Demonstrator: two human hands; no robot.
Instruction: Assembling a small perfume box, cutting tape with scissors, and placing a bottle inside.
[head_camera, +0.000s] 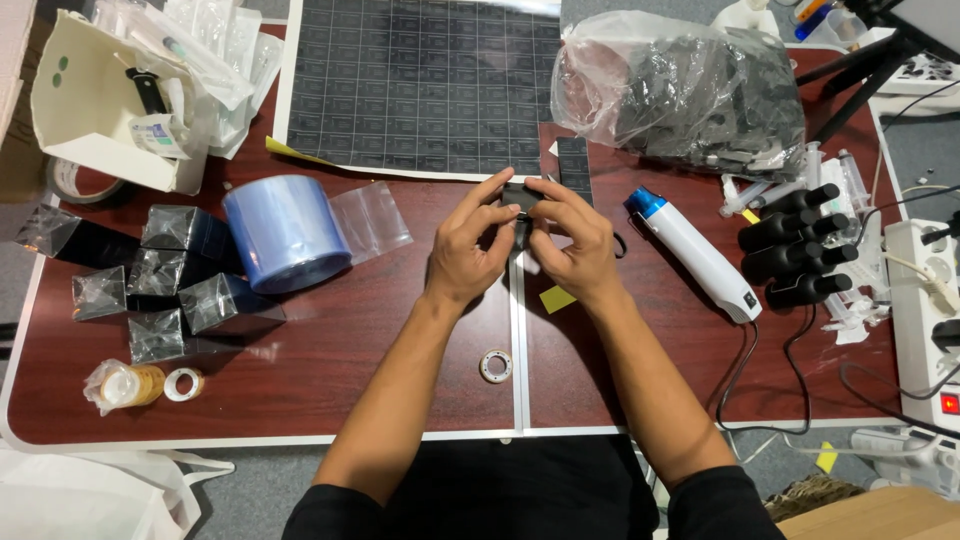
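Centre of frame, above the table seam: left hand (468, 245) and right hand (572, 240), fingertips pinched together on one small black piece (520, 197). Risk: slippage onto dark wood table (330, 370), since only fingertips hold it. Adjacent: blue film roll (287, 232), white heat tool (697, 253).

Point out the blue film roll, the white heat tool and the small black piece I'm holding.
blue film roll (285, 232), head view, middle of its curved side.
white heat tool (700, 257), head view, mid-body.
small black piece (519, 196), head view, top edge between fingertips.
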